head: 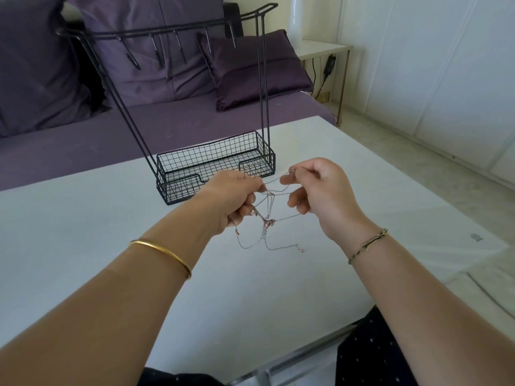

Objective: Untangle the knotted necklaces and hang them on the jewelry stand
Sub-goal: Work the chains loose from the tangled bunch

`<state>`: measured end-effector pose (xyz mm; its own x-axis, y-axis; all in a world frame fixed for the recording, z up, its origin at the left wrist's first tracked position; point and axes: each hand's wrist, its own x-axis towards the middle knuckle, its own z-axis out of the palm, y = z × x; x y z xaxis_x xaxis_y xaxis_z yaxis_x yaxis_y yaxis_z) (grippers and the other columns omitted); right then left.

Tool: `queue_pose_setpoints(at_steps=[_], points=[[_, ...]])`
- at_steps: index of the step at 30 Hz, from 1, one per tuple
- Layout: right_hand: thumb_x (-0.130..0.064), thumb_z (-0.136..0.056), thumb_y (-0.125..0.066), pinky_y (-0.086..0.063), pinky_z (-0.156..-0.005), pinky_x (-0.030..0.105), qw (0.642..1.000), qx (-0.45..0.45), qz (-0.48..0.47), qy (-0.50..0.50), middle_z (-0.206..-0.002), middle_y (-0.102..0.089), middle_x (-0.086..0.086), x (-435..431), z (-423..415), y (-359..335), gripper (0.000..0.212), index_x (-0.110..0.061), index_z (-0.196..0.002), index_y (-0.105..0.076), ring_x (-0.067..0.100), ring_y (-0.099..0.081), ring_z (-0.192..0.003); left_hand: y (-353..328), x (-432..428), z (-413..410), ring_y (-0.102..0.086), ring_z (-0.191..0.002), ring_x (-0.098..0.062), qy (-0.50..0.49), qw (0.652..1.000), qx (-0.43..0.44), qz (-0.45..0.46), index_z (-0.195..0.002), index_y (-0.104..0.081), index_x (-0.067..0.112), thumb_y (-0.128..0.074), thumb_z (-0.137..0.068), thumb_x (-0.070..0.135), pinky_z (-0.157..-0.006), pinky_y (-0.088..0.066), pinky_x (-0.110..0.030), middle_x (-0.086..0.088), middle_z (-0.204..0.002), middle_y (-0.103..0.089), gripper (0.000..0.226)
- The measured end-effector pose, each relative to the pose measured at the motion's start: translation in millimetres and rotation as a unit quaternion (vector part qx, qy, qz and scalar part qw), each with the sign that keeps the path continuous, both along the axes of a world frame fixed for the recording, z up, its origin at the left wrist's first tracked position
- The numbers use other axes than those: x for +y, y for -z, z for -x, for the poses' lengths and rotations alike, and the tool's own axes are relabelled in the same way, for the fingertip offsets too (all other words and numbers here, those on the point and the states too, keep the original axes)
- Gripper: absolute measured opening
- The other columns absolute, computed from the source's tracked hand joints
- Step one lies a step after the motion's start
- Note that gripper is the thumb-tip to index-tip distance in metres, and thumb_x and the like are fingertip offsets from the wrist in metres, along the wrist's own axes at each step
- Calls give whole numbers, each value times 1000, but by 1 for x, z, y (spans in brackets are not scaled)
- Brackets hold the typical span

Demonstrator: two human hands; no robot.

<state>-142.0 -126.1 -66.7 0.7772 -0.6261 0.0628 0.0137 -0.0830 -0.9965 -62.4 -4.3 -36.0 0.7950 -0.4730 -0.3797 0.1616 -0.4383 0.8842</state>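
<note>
Pinched between curled fingertips (257,188) of the left hand (237,199) and of the right hand (320,196), just apart at mid-frame: thin strands of the knotted necklaces (267,218), pulled taut between the two and drooping in loose ends over the white table (83,218). Bunched in a knot at a cluster of clasps just below the hands, so untangling judged barely begun, with no chain freed. Beyond, toward the upper middle of the frame, the black wire jewelry stand (211,156) with bare hooks (178,48) and nothing in its basket: every hanging left to do.
</note>
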Motion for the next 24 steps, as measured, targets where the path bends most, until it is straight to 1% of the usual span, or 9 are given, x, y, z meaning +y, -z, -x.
queue_pose_setpoints(at_steps=[4,6,12,15,18,21,24], points=[[-7,-98,-39,-33,-39,21,996,-8,-89,-3,-85,-72,9,-1,-1,-4,12,-7,-93,-51,15,-50,-39,0,0,1,-35,-32,-5,5,1000,2,1,-83,-59,13,-52,-98,20,-35,-22,-14,6,-44,-42,18],[-8,-97,-39,-32,-38,21,993,-3,-114,-10,-85,-73,9,-1,-1,-4,12,-9,-92,-50,16,-49,-39,0,0,1,-35,-33,-5,3,1000,11,6,-83,-59,13,-51,-98,19,-35,-21,-13,5,-47,-41,18],[-6,-98,-41,-32,-39,20,988,-5,-149,-27,-87,-71,12,0,0,-6,11,-7,-95,-52,14,-47,-39,-2,-2,-1,-29,-33,-5,-12,997,65,43,-85,-60,12,-51,-98,18,-35,-19,-13,7,-43,-35,16],[-6,-98,-41,-31,-39,19,984,-10,-177,-36,-79,-70,11,-1,0,-6,11,-8,-95,-51,13,-46,-38,-1,-1,-1,-26,-33,-4,-2,996,79,42,-88,-61,10,-51,-98,18,-34,-17,-14,8,-43,-30,17],[-7,-98,-41,-30,-39,18,984,-9,-176,-35,-69,-65,8,-2,-1,-5,11,-9,-94,-51,12,-45,-38,0,0,-1,-24,-34,-4,26,995,94,25,-91,-63,8,-54,-97,18,-36,-15,-14,8,-42,-27,15],[-6,-99,-40,-28,-38,17,983,-13,-180,-30,-66,-60,7,-3,-3,-4,15,-10,-89,-51,12,-44,-38,1,-1,1,-23,-33,-3,53,990,131,26,-92,-64,8,-53,-98,21,-35,-15,-13,9,-43,-24,18],[-7,-99,-40,-28,-38,16,983,-11,-182,-29,-67,-60,7,-4,-3,-4,16,-10,-89,-51,11,-42,-38,1,-2,2,-22,-33,-3,66,985,154,31,-92,-65,7,-56,-96,26,-34,-16,-12,9,-44,-23,22]])
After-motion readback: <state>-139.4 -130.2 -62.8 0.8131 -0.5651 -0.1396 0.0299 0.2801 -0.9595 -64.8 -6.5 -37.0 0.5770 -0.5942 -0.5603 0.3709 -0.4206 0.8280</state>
